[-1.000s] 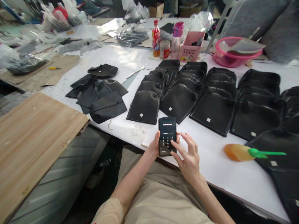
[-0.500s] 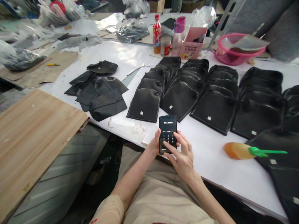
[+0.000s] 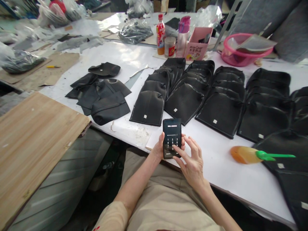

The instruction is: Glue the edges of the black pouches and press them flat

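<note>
A black smartphone (image 3: 172, 131) is held upright over the table's front edge, its dark screen showing a number keypad with a row of dots above. My left hand (image 3: 158, 148) is closed around the phone's left side, and its fingertips show at the right edge. My right hand (image 3: 192, 160) has its fingers apart, with one fingertip at the lower keys of the screen. Just beyond the phone lie overlapping rows of black leather-like pieces (image 3: 149, 106) with small white labels. A loose pile of similar black pieces (image 3: 109, 107) lies to the left.
An orange glue bottle (image 3: 243, 155) with a green nozzle lies at the right. At the back stand a drink bottle (image 3: 160, 35), a glass jar (image 3: 169, 48), a purple-lidded bottle (image 3: 183, 38), a pink box (image 3: 199, 45) and a pink basin (image 3: 234, 57). A wooden board (image 3: 38, 138) juts in at left.
My right hand has shifted slightly right, and its touching fingertip has moved from the keypad's left side to its lower middle. The left hand still holds the phone.
</note>
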Demonstrator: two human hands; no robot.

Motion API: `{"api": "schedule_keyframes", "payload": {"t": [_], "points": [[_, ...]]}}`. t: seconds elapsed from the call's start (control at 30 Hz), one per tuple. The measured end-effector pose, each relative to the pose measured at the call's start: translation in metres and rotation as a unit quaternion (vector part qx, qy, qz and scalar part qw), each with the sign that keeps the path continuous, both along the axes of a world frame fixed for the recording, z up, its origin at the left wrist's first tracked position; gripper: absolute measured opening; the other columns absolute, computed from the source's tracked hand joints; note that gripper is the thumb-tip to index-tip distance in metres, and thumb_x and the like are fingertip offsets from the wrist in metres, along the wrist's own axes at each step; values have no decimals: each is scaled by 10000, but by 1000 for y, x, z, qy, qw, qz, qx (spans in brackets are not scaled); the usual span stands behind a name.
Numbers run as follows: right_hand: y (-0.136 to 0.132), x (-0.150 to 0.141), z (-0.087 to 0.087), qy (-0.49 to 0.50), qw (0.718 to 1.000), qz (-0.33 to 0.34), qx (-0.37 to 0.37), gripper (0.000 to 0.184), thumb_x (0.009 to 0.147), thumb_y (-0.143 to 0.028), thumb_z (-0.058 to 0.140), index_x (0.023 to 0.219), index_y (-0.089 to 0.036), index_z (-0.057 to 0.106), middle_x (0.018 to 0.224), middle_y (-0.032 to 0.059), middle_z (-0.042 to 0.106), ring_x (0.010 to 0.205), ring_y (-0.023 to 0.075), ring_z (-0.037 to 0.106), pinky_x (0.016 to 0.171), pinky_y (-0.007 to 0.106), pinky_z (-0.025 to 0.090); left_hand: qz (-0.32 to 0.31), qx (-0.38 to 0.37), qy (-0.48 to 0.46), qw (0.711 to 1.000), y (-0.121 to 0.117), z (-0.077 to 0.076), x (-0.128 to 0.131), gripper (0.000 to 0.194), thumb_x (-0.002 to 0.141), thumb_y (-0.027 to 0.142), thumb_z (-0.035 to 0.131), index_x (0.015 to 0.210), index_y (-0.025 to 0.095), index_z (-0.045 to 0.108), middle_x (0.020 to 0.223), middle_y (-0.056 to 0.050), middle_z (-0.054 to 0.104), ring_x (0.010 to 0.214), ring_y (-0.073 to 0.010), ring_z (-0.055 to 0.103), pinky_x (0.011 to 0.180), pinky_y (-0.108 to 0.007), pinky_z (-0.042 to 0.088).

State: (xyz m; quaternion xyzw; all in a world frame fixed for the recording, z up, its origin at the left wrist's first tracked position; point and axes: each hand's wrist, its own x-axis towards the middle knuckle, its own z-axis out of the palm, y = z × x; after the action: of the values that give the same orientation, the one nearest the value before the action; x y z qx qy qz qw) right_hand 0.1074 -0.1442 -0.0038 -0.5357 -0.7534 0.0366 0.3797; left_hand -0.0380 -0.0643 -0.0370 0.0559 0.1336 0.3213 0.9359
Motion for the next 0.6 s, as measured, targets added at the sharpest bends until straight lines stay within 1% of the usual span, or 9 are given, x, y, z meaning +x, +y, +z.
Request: {"api": "schedule_keyframes", "payload": {"t": [0.1, 0.2, 0.33, 0.47, 0.53, 0.6], "points": [[-1, 2, 2, -1, 1000, -15, 3, 352, 953, -222, 706, 1299, -264, 662, 1533, 144, 457, 1436, 402, 439, 1078, 609, 516, 11, 39, 14, 999, 0, 2, 2, 890, 664, 786, 773, 1195, 78, 684, 972, -145, 718, 878, -265, 698, 792, -338, 531], [-2, 5, 1, -8, 1000, -24, 0, 346, 965, -224, 688, 1307, -262, 653, 1520, 154, 465, 1429, 403, 448, 1068, 613, 519, 22, 53, 22, 998, 1, 5, 4, 940, 608, 779, 817, 1205, 62, 693, 972, -140, 715, 889, -257, 692, 845, -350, 534], [-1, 7, 0, -4, 1000, -20, -3, 338, 972, -235, 679, 1308, -265, 656, 1507, 159, 476, 1423, 399, 456, 1058, 608, 524, 37, 50, 27, 998, 0, 6, 4, 912, 623, 771, 817, 1172, 51, 710, 930, -131, 720, 882, -241, 690, 843, -332, 535], [1, 11, 3, 55, 998, -9, -10, 345, 990, -224, 645, 1330, -283, 646, 1485, 142, 503, 1403, 360, 481, 1072, 579, 523, 27, 41, 33, 998, 0, 3, 2, 988, 591, 782, 829, 1226, 39, 687, 989, -153, 731, 907, -259, 708, 832, -337, 544], [3, 13, 4, 90, 996, -11, -27, 359, 1007, -224, 616, 1360, -293, 624, 1459, 137, 530, 1365, 330, 521, 1057, 553, 538, 20, 38, 36, 998, 0, 1, 2, 990, 615, 783, 815, 1250, 36, 673, 1005, -162, 735, 897, -269, 715, 826, -350, 546], [7, 16, 4, 132, 990, -16, -52, 355, 1023, -226, 590, 1370, -295, 609, 1414, 130, 570, 1316, 300, 564, 1040, 528, 552, 19, 40, 42, 998, 1, 0, 2, 968, 663, 792, 775, 1248, 29, 666, 986, -173, 735, 922, -299, 721, 835, -374, 544]]}}
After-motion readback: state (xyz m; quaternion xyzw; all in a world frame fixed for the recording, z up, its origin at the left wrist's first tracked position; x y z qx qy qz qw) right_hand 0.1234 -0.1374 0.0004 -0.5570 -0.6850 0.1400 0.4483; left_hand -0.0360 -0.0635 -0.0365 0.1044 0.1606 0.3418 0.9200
